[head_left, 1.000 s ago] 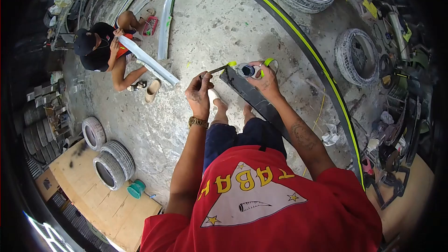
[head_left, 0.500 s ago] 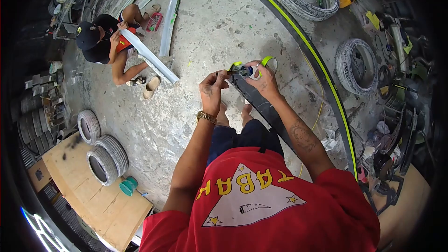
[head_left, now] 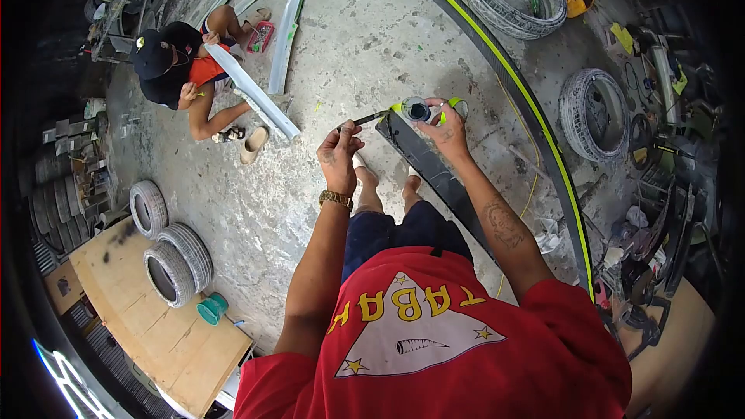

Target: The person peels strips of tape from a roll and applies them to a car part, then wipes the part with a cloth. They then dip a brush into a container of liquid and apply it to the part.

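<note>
My left hand [head_left: 340, 157] is closed in a pinch on a narrow dark strip [head_left: 371, 117], which reaches to the tip of a long black panel [head_left: 431, 168]. That panel slopes down past my legs on the right. In my right hand [head_left: 447, 133] is a small round piece [head_left: 416, 109] with a pale, clear-looking rim and dark centre. A roll of yellow-green tape [head_left: 461, 108] sits at the same hand's fingers. A bit of yellow-green shows at the panel's tip, beside the round piece.
A long curved black strip with a yellow-green line [head_left: 518, 84] lies on my right. Dusty tires [head_left: 596, 115] rest beyond it. At left, a crouching person [head_left: 167, 66] holds a silvery panel [head_left: 252, 91]. Tires [head_left: 186, 256] and a teal bucket [head_left: 212, 309] stand by a plywood sheet [head_left: 147, 318].
My left hand has drawn left and slightly down with the dark strip, away from the round piece. The round piece has turned in my right hand. The other person's near hand has lowered.
</note>
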Available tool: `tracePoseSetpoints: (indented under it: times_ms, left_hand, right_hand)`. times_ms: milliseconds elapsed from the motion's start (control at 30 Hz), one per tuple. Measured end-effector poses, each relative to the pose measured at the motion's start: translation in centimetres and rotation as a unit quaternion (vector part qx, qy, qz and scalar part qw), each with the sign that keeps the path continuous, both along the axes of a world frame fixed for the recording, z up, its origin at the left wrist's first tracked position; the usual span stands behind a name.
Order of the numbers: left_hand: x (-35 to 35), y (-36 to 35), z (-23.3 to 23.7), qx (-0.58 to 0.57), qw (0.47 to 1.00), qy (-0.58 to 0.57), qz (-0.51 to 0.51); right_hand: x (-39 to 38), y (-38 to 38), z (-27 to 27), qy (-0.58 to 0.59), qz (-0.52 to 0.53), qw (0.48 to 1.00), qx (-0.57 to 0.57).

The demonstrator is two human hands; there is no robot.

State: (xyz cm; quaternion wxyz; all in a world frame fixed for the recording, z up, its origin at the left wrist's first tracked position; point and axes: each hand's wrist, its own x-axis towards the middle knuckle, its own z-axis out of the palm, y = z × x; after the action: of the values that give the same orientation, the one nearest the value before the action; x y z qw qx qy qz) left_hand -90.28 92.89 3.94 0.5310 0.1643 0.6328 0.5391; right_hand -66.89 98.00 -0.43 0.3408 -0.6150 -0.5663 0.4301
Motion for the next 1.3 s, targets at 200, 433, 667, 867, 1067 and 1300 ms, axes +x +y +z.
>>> tracePoseSetpoints:
  times_ms: [200,433,667,867,1067,1300]
  left_hand:
    - [0.8,0.3,-0.6,0.014,0.995,0.096,-0.034]
    - [1.3,0.4,-1.1,0.018,0.985,0.157,-0.062]
    - [1.2,0.5,-1.3,0.025,0.985,0.156,-0.071]
    - [1.4,0.6,-0.7,0.026,0.981,0.17,-0.085]
    - [1.4,0.6,-0.9,0.028,0.979,0.173,-0.101]
    - [1.6,0.6,-0.5,0.024,0.97,0.206,-0.124]
  right_hand:
    - [0.3,-0.5,0.5,-0.013,-0.002,1.0,-0.002]
    - [0.8,-1.1,0.5,0.031,0.001,1.0,0.003]
    - [1.4,-1.8,0.8,0.041,-0.007,0.999,-0.022]
    - [1.6,-2.1,0.5,0.032,-0.004,0.999,-0.008]
    - [1.6,-2.2,0.3,0.034,-0.004,0.999,-0.015]
    - [1.8,-2.5,-0.1,0.038,-0.006,0.999,-0.002]
